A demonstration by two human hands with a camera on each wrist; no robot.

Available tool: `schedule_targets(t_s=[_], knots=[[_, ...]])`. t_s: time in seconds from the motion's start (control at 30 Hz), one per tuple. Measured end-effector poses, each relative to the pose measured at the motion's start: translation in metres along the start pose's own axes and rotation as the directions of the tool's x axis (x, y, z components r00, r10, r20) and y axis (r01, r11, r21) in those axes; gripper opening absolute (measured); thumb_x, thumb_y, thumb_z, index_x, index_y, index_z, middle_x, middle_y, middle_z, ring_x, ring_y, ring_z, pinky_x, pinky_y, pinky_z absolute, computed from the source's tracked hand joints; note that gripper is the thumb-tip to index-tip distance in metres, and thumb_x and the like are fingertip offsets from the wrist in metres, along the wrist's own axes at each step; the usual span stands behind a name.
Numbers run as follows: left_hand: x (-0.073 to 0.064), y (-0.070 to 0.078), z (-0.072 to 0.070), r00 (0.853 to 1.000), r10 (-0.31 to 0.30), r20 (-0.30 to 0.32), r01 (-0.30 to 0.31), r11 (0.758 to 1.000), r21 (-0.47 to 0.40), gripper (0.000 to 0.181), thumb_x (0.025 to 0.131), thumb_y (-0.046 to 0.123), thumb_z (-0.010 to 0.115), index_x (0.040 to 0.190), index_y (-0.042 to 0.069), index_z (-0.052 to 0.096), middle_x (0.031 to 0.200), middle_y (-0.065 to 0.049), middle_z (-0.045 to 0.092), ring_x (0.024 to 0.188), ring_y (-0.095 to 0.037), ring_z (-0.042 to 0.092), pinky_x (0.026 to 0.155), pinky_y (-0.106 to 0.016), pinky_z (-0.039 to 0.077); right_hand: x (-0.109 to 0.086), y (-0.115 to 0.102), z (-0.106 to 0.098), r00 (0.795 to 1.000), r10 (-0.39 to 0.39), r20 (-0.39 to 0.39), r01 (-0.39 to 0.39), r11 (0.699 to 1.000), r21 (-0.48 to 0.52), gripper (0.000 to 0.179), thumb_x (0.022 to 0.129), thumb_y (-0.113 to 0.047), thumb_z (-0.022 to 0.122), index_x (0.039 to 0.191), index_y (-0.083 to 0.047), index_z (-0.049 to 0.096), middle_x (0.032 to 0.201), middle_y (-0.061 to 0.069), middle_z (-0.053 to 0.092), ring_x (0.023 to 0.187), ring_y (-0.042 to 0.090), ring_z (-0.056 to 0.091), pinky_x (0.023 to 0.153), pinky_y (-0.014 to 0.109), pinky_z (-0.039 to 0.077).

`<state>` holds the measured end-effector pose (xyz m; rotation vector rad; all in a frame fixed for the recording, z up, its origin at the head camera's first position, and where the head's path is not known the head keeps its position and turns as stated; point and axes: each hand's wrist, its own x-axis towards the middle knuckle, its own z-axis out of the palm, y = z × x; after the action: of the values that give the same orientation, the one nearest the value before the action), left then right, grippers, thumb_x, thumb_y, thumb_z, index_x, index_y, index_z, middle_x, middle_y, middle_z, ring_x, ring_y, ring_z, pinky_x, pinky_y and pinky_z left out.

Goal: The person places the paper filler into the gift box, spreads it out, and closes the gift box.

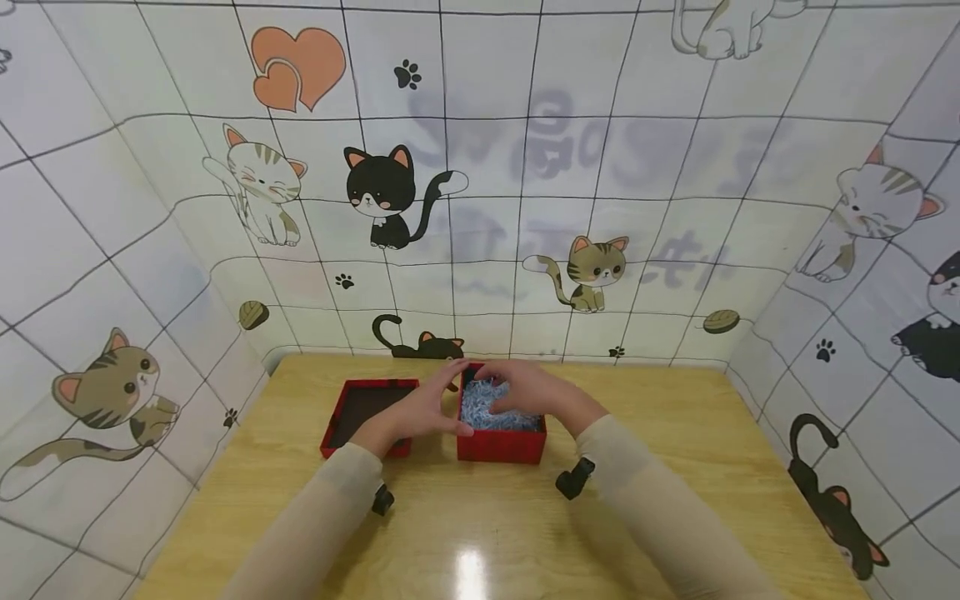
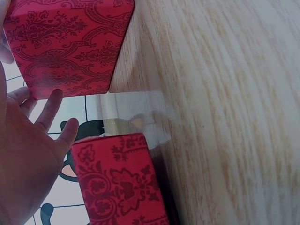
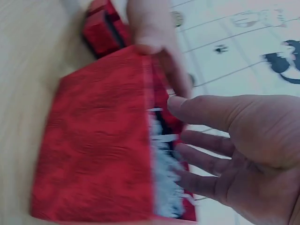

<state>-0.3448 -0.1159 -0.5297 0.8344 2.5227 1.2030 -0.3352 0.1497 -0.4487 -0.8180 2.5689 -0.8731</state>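
Note:
A red patterned box (image 1: pixel 501 446) sits near the table's back edge, its top uncovered, with pale blue shredded paper (image 1: pixel 480 406) inside. My left hand (image 1: pixel 423 408) spans the box's left side, thumb on the front corner and fingers towards the back. Those fingers look straight and spread in the left wrist view. Over the box's top, my right hand (image 1: pixel 528 390) reaches in from the right, fingertips at the paper. Its fingers are loosely bent, and nothing shows between them. Left of the box, partly behind my left hand, lies the lid (image 1: pixel 367 408), dark inside facing up.
The wooden table (image 1: pixel 480 508) extends around the box, with a glare spot at its front. Cat-printed sheeting (image 1: pixel 487 208) rises behind the table and along both sides. A small black device (image 1: pixel 576 478) is strapped to each wrist.

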Motion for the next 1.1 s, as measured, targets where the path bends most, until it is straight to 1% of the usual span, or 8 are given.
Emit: schedule_targets(t_s=[0.1, 0.3, 0.4, 0.53, 0.67, 0.8, 1.0, 1.1], knots=[[-0.001, 0.001, -0.001, 1.0, -0.005, -0.001, 0.005, 1.0, 0.002, 0.122, 0.086, 0.047, 0.096, 0.179, 0.03, 0.019, 0.185, 0.007, 0.012, 0.169, -0.031, 0.017, 0.129, -0.069, 0.027, -0.008, -0.004, -0.013, 1.0, 0.018, 0.007, -0.018, 1.0, 0.002, 0.057, 0.098, -0.006, 0.085, 0.151, -0.006, 0.064, 0.154, 0.019, 0.062, 0.14, 0.042, 0.059, 0.112, 0.056, 0.055], [-0.005, -0.002, 0.004, 1.0, -0.01, 0.007, 0.01, 1.0, 0.015, 0.121, 0.086, 0.05, 0.095, 0.179, 0.033, 0.019, 0.185, 0.007, 0.012, 0.169, -0.031, 0.017, 0.129, -0.067, 0.027, -0.016, -0.001, -0.018, 0.994, 0.058, 0.091, -0.059, 0.998, 0.006, 0.063, 0.096, -0.009, 0.087, 0.154, -0.006, 0.062, 0.159, 0.02, 0.059, 0.146, 0.045, 0.055, 0.114, 0.057, 0.053], [-0.004, -0.003, 0.004, 1.0, 0.0, 0.013, 0.0, 1.0, 0.016, 0.121, 0.087, 0.05, 0.094, 0.179, 0.03, 0.018, 0.185, 0.006, 0.011, 0.169, -0.031, 0.017, 0.129, -0.067, 0.027, -0.013, 0.004, -0.016, 0.993, 0.052, 0.106, -0.047, 0.998, -0.047, 0.067, 0.096, -0.012, 0.088, 0.157, -0.006, 0.059, 0.16, 0.02, 0.057, 0.145, 0.043, 0.055, 0.114, 0.056, 0.053], [-0.002, -0.003, 0.001, 1.0, 0.015, 0.009, -0.015, 1.0, 0.026, 0.122, 0.087, 0.051, 0.094, 0.179, 0.027, 0.018, 0.185, 0.007, 0.01, 0.169, -0.03, 0.018, 0.129, -0.066, 0.029, -0.008, 0.006, -0.015, 0.995, 0.065, 0.078, -0.054, 0.988, -0.142, 0.074, 0.095, -0.014, 0.09, 0.16, -0.008, 0.056, 0.161, 0.019, 0.054, 0.143, 0.038, 0.056, 0.114, 0.055, 0.053], [0.001, -0.002, -0.002, 1.0, 0.017, 0.002, -0.017, 0.999, 0.038, 0.123, 0.086, 0.052, 0.094, 0.179, 0.026, 0.018, 0.186, 0.006, 0.011, 0.169, -0.03, 0.018, 0.129, -0.066, 0.029, -0.001, 0.004, -0.014, 0.994, 0.08, 0.073, -0.066, 0.982, -0.178, 0.078, 0.092, -0.014, 0.093, 0.16, -0.008, 0.056, 0.162, 0.017, 0.054, 0.145, 0.036, 0.054, 0.118, 0.056, 0.05], [0.003, -0.002, -0.002, 1.0, 0.021, 0.011, -0.021, 0.999, 0.036, 0.124, 0.086, 0.053, 0.094, 0.179, 0.026, 0.018, 0.186, 0.003, 0.011, 0.169, -0.031, 0.016, 0.129, -0.066, 0.029, 0.004, 0.005, -0.007, 0.988, 0.101, 0.114, -0.076, 0.976, -0.205, 0.081, 0.091, -0.018, 0.095, 0.161, -0.01, 0.055, 0.163, 0.015, 0.054, 0.144, 0.034, 0.053, 0.117, 0.055, 0.051], [0.004, -0.002, -0.001, 0.999, 0.033, 0.006, -0.033, 0.999, 0.026, 0.122, 0.086, 0.053, 0.094, 0.179, 0.027, 0.02, 0.186, -0.003, 0.011, 0.169, -0.033, 0.016, 0.128, -0.068, 0.029, 0.015, 0.015, 0.014, 0.98, 0.139, 0.144, -0.094, 0.955, -0.282, 0.071, 0.097, -0.02, 0.088, 0.16, -0.013, 0.057, 0.156, 0.016, 0.058, 0.134, 0.03, 0.059, 0.114, 0.052, 0.053], [0.002, -0.003, -0.002, 1.0, 0.023, 0.007, -0.023, 0.999, 0.029, 0.123, 0.086, 0.053, 0.095, 0.179, 0.027, 0.019, 0.186, -0.004, 0.011, 0.169, -0.033, 0.016, 0.129, -0.068, 0.028, 0.026, 0.024, 0.027, 0.978, 0.153, 0.142, -0.1, 0.941, -0.323, 0.068, 0.101, -0.022, 0.083, 0.162, -0.013, 0.056, 0.16, 0.018, 0.055, 0.142, 0.034, 0.057, 0.121, 0.054, 0.047]])
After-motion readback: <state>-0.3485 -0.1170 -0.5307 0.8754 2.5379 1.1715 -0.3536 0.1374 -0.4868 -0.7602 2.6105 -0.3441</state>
